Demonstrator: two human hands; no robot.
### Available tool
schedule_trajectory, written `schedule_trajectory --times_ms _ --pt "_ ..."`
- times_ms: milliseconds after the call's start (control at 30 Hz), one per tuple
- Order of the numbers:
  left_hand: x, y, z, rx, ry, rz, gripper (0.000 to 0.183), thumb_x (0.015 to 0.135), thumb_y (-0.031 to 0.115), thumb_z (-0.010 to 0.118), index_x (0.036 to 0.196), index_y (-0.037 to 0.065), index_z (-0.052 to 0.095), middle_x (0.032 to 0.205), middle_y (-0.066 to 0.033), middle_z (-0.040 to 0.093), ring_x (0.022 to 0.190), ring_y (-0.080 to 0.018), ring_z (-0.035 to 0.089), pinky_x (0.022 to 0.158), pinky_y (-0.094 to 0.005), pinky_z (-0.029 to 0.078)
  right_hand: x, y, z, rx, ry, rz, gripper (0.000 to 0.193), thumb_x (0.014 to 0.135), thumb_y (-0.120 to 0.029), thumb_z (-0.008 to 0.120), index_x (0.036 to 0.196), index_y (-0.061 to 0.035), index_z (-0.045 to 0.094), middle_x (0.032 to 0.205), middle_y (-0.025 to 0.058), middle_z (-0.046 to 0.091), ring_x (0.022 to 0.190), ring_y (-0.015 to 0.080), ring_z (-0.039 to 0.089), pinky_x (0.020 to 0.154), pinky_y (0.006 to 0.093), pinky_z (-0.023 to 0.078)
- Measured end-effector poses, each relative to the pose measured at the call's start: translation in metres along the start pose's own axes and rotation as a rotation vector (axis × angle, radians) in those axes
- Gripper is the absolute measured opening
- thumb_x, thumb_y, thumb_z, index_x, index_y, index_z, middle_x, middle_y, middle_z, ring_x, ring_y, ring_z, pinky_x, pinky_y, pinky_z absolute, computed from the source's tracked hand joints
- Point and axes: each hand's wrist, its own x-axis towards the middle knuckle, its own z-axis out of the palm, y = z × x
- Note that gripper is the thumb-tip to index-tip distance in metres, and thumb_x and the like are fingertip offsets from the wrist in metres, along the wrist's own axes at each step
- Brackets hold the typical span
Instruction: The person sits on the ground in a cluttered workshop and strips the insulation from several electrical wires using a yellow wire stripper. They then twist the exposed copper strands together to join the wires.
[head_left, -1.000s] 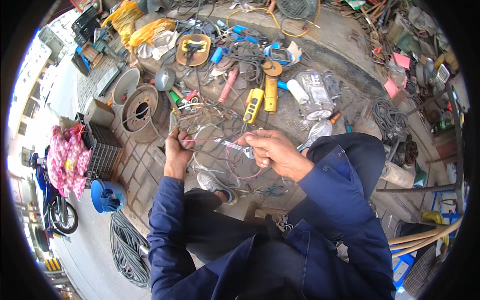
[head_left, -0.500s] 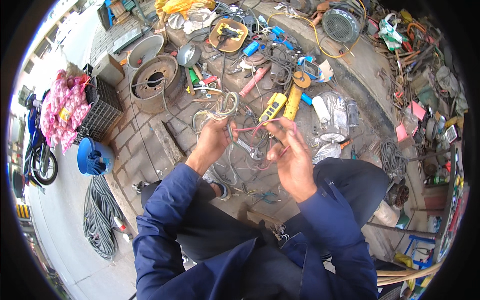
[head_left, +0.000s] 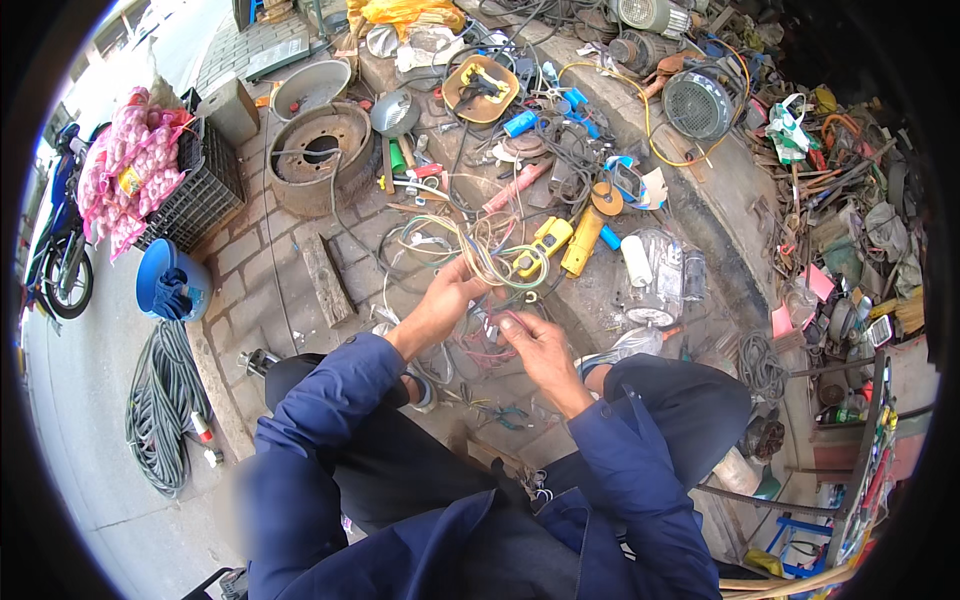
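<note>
A looped bundle of thin coloured wires (head_left: 495,272), mostly pale with some green and yellow, is gripped in my left hand (head_left: 442,308). Close beside it, my right hand (head_left: 548,358) is closed, thumb against fingers, on a reddish-pink wire (head_left: 512,317). Just beyond the loops lie a yellow handheld push-button control (head_left: 546,246) and a yellow angle grinder (head_left: 584,243). Below the hands, more loose wires spread over the paving, and teal-handled pliers (head_left: 508,414) lie between my feet. The wire ends inside my fingers are hidden.
A rusty wheel rim (head_left: 318,170) and a wooden block (head_left: 325,278) lie to the left. Farther left are a blue bucket (head_left: 174,282), a black crate (head_left: 206,180) and coiled cable (head_left: 165,405). Motors (head_left: 697,104) and piled scrap fill the right.
My right hand has come down and inward from an opened pose, closing on the reddish wire. The wire loops in my left hand have swung up and right. The view has shifted slightly.
</note>
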Motion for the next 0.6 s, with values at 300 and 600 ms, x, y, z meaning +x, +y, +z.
schedule_trajectory --times_ms 300,600 --pt "-0.002 -0.003 0.0 -0.466 -0.087 -0.181 0.016 0.096 0.006 0.057 0.112 0.005 0.059 0.096 -0.0073 0.067 0.086 -0.0184 0.064 0.08 -0.0327 0.051 0.001 -0.011 0.011 0.263 0.054 0.064 0.031 0.101 -0.018 0.061 0.128 -0.0024 0.061 0.107 0.0006 0.066 0.091 0.007 0.059 0.079 0.0245 0.048" --pt "0.002 -0.009 0.01 -0.615 0.148 -0.385 0.018 0.106 0.024 0.045 0.101 0.009 0.053 0.073 0.001 0.049 0.071 -0.0173 0.05 0.069 -0.0324 0.044 0.008 0.003 0.009 0.035 0.096 0.044 0.026 0.099 -0.027 0.063 0.102 -0.0012 0.064 0.08 -0.002 0.062 0.067 0.0055 0.052 0.059 0.0248 0.042"
